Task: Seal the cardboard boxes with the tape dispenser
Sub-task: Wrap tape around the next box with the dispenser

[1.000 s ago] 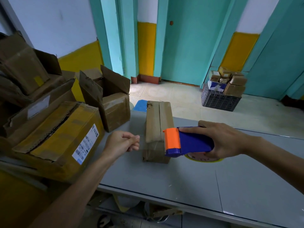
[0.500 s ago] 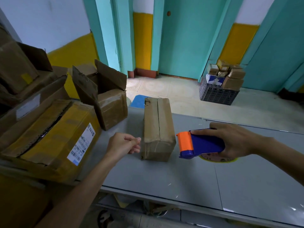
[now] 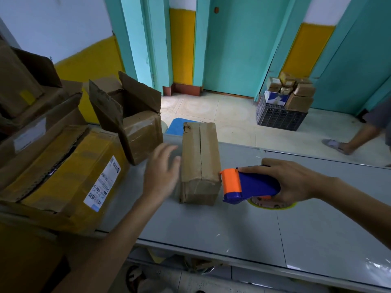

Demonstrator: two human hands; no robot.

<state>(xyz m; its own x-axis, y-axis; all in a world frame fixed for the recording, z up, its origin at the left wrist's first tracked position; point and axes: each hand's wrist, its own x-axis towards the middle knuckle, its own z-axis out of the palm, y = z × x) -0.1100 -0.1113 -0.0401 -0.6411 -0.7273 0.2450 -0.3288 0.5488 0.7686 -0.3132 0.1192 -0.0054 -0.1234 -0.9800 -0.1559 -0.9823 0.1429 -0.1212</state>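
The right hand's fingers [image 3: 254, 170] were curled over the blue body of the tape dispenser [image 3: 254, 186], the index finger laid along its top. The right hand [image 3: 294, 182] held it level, with its orange head just beside the near right top edge of the narrow box [image 3: 201, 161]. The yellow-rimmed tape roll [image 3: 273, 205] showed below the palm. The left hand's fingers [image 3: 167, 151] were spread wide and held nothing. The left hand [image 3: 160, 176] was blurred and stood just beside the box's left face; contact could not be confirmed.

The narrow box lay lengthwise on the grey table [image 3: 211, 233], its centre seam running away from the person.

Recommended procedure: the left hand should press flat against the box to stop it sliding. The dispenser head should be set on the near end face below the seam, then drawn along the seam with steady downward pressure. The head was offset to the right of the seam and would need centring first.

Obstructions: an open-flapped box [image 3: 135, 127] stood near the far left corner and a yellow labelled box [image 3: 69, 172] lay left of the working hand, limiting elbow room. A crate [image 3: 279, 118] of small parcels and a passer-by's leg [image 3: 359, 136] were well apart, on the floor beyond.
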